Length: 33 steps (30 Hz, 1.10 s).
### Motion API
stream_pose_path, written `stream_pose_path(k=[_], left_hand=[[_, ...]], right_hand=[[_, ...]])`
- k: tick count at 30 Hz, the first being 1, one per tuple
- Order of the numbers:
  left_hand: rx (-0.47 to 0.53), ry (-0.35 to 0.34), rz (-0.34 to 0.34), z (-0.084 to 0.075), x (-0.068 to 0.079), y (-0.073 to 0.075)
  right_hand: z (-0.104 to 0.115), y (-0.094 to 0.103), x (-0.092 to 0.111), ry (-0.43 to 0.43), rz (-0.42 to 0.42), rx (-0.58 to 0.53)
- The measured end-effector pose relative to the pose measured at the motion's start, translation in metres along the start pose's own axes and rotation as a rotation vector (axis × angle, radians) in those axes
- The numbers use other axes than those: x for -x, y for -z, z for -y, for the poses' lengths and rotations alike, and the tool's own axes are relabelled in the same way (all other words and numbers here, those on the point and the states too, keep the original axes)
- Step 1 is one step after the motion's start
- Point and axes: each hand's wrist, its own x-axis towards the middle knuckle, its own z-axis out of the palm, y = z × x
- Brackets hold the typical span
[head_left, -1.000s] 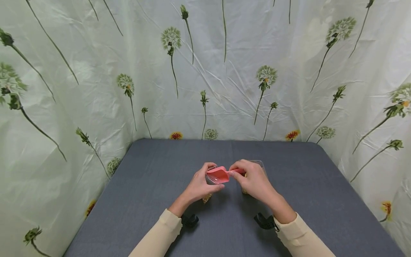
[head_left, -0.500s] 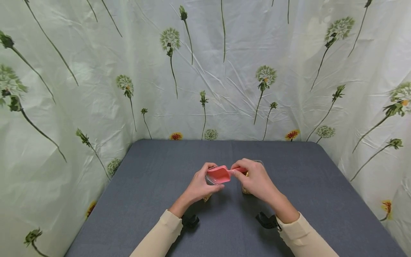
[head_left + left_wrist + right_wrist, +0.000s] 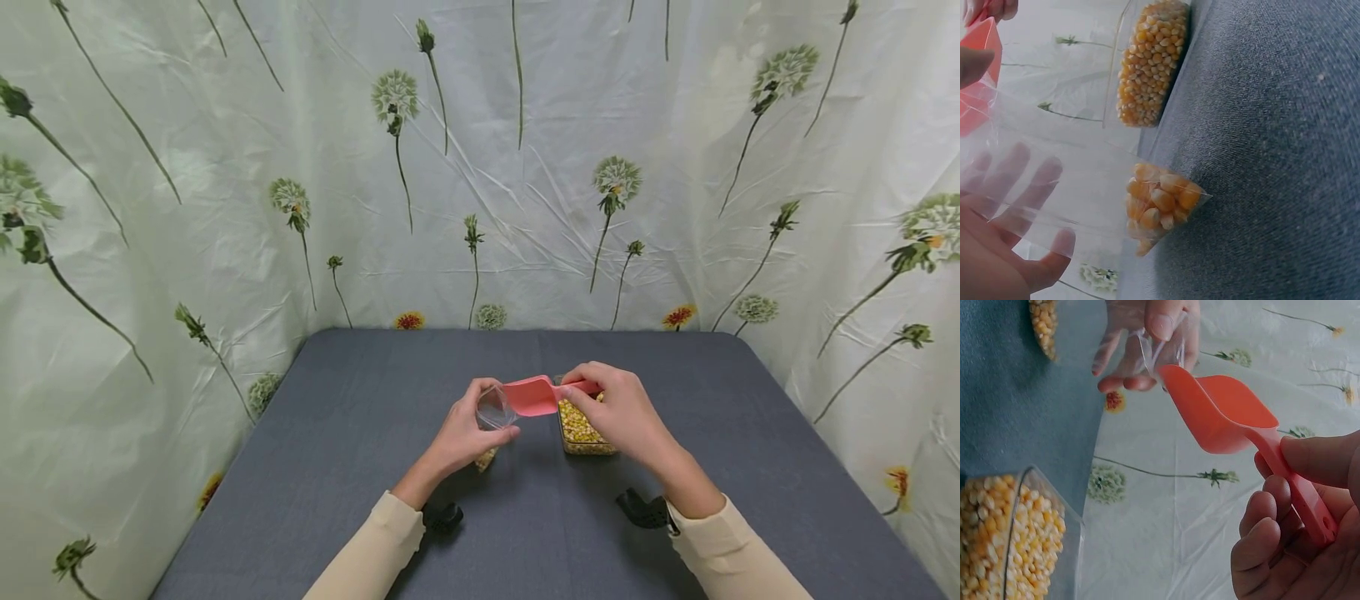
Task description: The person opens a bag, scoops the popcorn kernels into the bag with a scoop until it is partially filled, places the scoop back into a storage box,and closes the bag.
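Note:
In the head view my left hand (image 3: 459, 432) holds a clear plastic bag (image 3: 495, 408) by its open mouth. The left wrist view shows the fingers spread along the bag, with a small heap of corn kernels (image 3: 1163, 199) in its bottom corner. My right hand (image 3: 621, 413) grips a coral-pink scoop (image 3: 531, 396) by the handle, thumb on top. Its scoop end is beside the bag's mouth; in the right wrist view the bowl (image 3: 1210, 425) looks tilted, and its lip is close to the plastic. Whether they touch, I cannot tell.
Behind and below my right hand stands a clear container (image 3: 588, 452) with many corn kernels. Grey cloth covers the table (image 3: 405, 367). A pale curtain (image 3: 525, 208) printed with dandelions hangs behind it.
My right hand has moved right, drawing the scoop out from over the bag's mouth. More of the corn container now shows. The left hand stays almost still.

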Motion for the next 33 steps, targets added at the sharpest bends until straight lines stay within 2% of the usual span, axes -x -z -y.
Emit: stream_pose_path(k=[11,18,22,33], left_hand=[[-0.039,0.012,-0.018,-0.004,0.000,0.002],[-0.023,0.003,0.002,-0.033,0.006,0.006],[-0.009,-0.011,0.005,-0.042,0.009,0.008],[-0.005,-0.007,-0.001,-0.043,0.010,0.008]], right_hand=[[-0.017,0.021,-0.001,-0.138,-0.002,0.036],[-0.031,0.031,0.000,-0.194,0.017,0.100],[-0.039,0.034,0.002,-0.219,0.033,0.135],[-0.059,0.042,0.006,-0.234,0.078,0.265]])
